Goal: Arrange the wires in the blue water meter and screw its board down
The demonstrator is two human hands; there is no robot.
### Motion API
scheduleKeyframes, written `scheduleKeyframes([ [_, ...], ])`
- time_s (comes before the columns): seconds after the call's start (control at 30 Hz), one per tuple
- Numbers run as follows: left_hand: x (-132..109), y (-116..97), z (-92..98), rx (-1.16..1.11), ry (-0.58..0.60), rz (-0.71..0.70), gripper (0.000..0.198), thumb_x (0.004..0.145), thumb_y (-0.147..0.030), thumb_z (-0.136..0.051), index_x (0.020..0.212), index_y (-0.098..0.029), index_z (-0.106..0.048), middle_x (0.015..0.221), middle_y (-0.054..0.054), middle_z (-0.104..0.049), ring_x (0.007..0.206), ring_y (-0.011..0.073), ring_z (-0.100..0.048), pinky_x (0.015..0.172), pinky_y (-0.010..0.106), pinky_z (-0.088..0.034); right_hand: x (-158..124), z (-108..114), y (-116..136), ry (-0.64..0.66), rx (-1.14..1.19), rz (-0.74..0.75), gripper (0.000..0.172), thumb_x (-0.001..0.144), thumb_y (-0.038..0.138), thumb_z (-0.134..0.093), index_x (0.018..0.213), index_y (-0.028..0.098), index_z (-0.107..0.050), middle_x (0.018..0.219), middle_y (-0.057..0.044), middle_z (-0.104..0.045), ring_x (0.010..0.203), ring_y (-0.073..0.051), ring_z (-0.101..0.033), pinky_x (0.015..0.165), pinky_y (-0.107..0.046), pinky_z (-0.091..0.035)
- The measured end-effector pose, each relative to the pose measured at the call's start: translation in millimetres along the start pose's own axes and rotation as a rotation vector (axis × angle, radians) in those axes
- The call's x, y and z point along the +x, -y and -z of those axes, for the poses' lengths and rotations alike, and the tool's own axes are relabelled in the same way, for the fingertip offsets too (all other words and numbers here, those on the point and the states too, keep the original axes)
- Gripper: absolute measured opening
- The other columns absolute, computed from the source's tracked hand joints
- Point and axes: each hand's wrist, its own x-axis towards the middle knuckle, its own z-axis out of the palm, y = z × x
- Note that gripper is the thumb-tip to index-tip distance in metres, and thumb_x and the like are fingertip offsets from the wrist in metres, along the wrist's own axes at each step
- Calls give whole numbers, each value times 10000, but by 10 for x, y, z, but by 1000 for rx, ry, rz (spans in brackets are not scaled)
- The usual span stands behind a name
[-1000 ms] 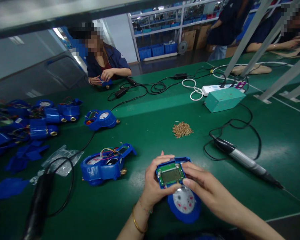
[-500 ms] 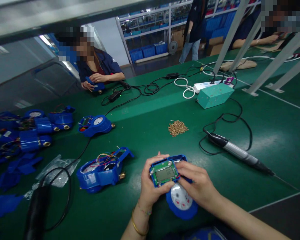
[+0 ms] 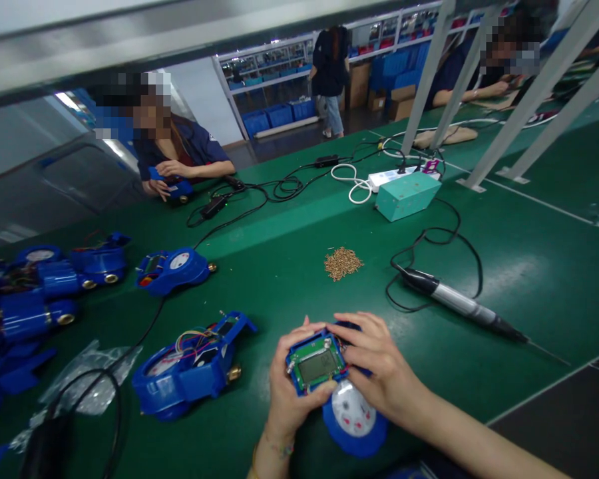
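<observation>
Blue meter (image 3: 352,416) (near table edge) gripped by both hands (image 3: 287,389); right side open.

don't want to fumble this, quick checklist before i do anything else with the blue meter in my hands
1. Grip: left hand and right hand both clasp the blue round plastic meter - ok.
2. Green circuit board with grey display faces up in the housing - ok.
3. Board fully seated and screwed down - cannot tell.
4. Silver-and-black corded electric screwdriver lies free on the green table, right of the hands - ok.
5. Pile of small brass screws lies apart, beyond the meter - ok.
</observation>
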Motion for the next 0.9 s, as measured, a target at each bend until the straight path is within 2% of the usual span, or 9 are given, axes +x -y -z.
scheduleKeyframes([
  [0.13,1,12,-43,8,9,-39,590,704,-462,-831,1188,-228,-589,1175,106,-712,1152,290,-662,1140,593,-377,-34,18,12,-42,-65,-1,197,855,56,-526,842,214,-643,1044,-63,-754,1112,-250,-635,1034,-555,-341],
  [0.23,3,16,-69,10,11,-53,577,717,-461,-823,1196,-245,-584,1172,93,-710,1149,280,-664,1143,580,-380,-59,7,32,-48,-26,-63,181,864,66,-550,840,223,-636,909,-22,-761,1055,-234,-653,1057,-545,-290],
  [0.37,40,9,-35,114,32,-96,596,721,-504,-806,1208,-251,-574,1167,104,-716,1133,297,-661,1166,645,-278,-77,-5,54,-40,17,-146,187,850,48,-555,776,212,-605,766,13,-709,936,-208,-652,1031,-513,-263],
  [0.47,117,-28,24,264,103,-148,611,678,-524,-825,1178,-262,-592,1139,103,-738,1107,312,-653,1167,698,-181,-81,-3,63,-59,20,-178,193,857,60,-549,733,199,-600,766,9,-664,843,-183,-626,967,-458,-290],
  [0.53,172,-62,49,308,149,-122,606,663,-540,-823,1150,-254,-604,1114,102,-749,1061,310,-670,1172,699,-155,-79,-2,61,-65,27,-190,208,865,66,-541,714,196,-600,762,5,-642,804,-173,-609,905,-414,-318],
  [0.7,234,-111,21,289,127,-31,612,655,-592,-796,1107,-212,-633,1077,108,-757,1006,317,-712,1166,658,-239,-46,4,42,-50,63,-222,225,846,44,-526,709,205,-604,741,4,-628,752,-165,-585,831,-366,-354],
  [0.9,235,-113,-31,314,66,-85,613,621,-616,-810,1049,-198,-676,1009,107,-753,993,314,-708,1081,603,-413,-72,3,-13,-34,113,-245,217,816,42,-531,672,203,-552,706,13,-586,714,-163,-546,761,-337,-395],
])
